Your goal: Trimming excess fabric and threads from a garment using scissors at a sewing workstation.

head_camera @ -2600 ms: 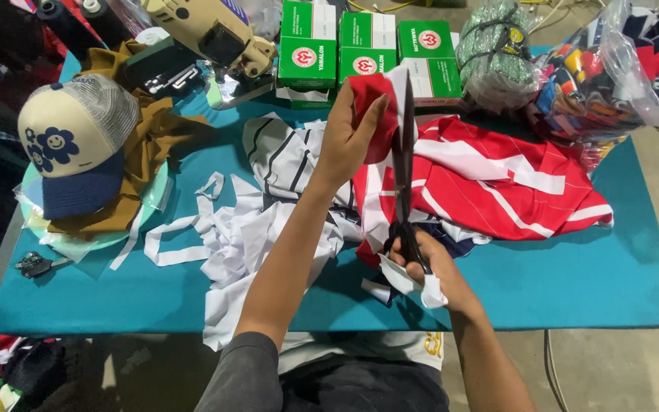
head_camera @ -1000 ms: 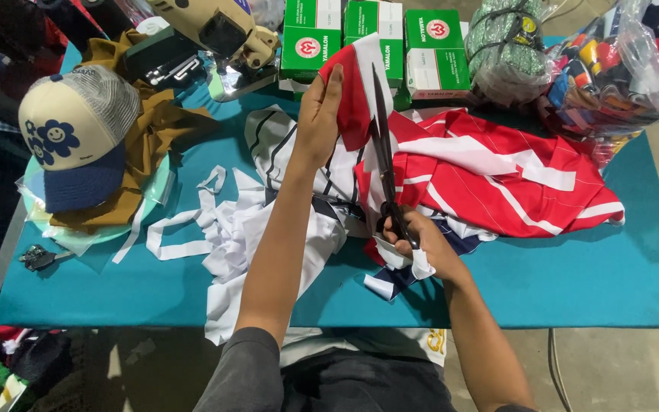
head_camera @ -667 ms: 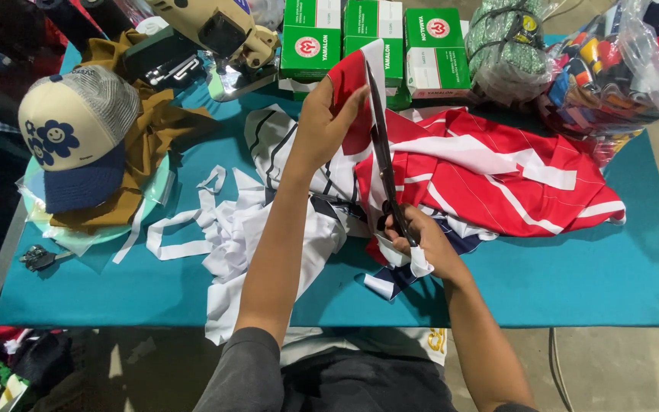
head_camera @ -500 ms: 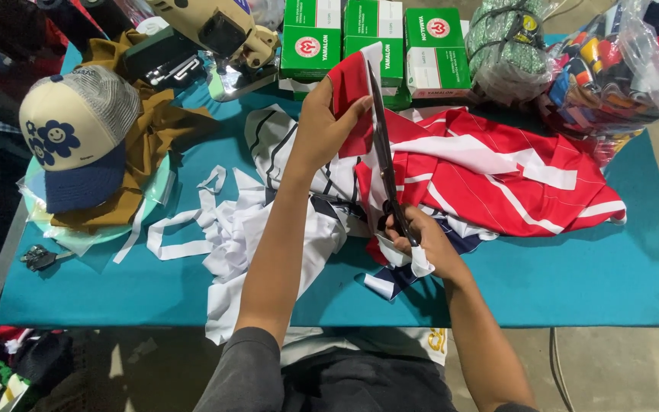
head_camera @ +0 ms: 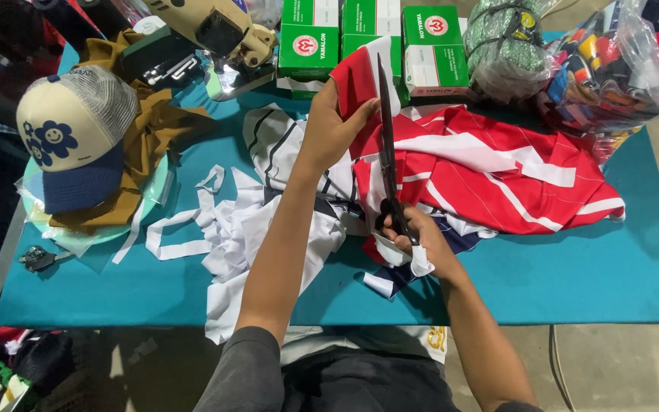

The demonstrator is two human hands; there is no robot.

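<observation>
Little has shifted since half a second back: my left hand [head_camera: 335, 126] still pinches the red-and-white cloth [head_camera: 490, 179] upright, my right hand [head_camera: 413, 236] gripping the scissors [head_camera: 385, 145] against it. Handles hidden. Green-and-white boxes [head_camera: 371, 34] line the table [head_camera: 573, 275] edge, tops cropped.

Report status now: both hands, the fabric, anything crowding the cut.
Left hand holds up red-and-white fabric. Right hand grips scissors, blades along the fabric. White strips piled beside the left arm.
</observation>
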